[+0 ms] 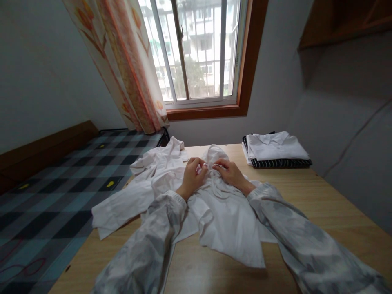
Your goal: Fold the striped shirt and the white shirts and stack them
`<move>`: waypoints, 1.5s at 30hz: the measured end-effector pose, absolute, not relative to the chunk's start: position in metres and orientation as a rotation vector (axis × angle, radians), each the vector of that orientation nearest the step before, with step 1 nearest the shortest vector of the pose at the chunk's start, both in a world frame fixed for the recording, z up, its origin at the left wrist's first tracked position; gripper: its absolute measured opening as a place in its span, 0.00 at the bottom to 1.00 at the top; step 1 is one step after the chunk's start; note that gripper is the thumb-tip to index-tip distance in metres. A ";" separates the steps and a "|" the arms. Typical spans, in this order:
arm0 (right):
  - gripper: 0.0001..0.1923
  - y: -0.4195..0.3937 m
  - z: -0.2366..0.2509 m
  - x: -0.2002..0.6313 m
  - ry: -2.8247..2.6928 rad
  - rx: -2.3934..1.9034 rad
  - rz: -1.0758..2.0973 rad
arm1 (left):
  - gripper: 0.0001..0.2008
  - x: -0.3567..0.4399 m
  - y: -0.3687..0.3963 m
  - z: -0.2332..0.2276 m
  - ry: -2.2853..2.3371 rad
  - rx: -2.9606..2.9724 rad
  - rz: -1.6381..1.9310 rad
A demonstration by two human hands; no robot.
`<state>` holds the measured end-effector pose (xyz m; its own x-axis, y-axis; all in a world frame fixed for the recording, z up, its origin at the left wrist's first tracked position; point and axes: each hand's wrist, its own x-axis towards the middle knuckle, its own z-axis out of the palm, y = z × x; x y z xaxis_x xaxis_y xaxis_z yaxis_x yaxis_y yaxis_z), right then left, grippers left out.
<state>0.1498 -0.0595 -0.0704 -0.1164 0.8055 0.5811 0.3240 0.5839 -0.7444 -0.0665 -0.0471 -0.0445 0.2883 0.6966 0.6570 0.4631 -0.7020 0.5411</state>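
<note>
A rumpled white shirt (229,220) lies on the wooden table in front of me, its lower edge spread toward me. My left hand (193,175) pinches the fabric near the shirt's upper part, thumb and fingers together. Close beside it, my right hand (231,173) grips the same shirt between thumb and fingertips. The bit of cloth between the two hands is small and partly hidden by the fingers. Another white garment (147,175) lies loosely to the left, one sleeve reaching toward the bed; where it meets the shirt I cannot tell.
Folded clothes (277,149), white over black striped, are stacked at the table's (330,212) back right. A bed with a checked cover (76,183) adjoins on the left. Behind stand a window (202,53) and a flowered curtain (122,61). A wooden shelf (343,24) hangs upper right.
</note>
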 end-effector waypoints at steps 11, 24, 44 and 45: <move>0.10 -0.057 -0.076 0.151 -1.778 -0.966 0.505 | 0.08 -0.062 -0.033 -0.060 1.017 2.094 1.319; 0.12 -0.060 -0.071 0.149 -1.768 -0.862 0.521 | 0.10 -0.065 -0.031 -0.062 1.020 2.050 1.166; 0.10 -0.057 -0.075 0.152 -1.707 -0.891 0.554 | 0.16 -0.065 -0.028 -0.063 0.846 1.874 1.110; 0.10 -0.056 -0.077 0.152 -1.694 -0.892 0.575 | 0.19 -0.065 -0.027 -0.063 0.834 1.844 1.110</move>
<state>0.1517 -0.0565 -0.0768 -0.1330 0.7969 0.5893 0.2737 0.6010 -0.7510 -0.0651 -0.0273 -0.0633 0.3949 0.8387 0.3750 0.1267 -0.4540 0.8819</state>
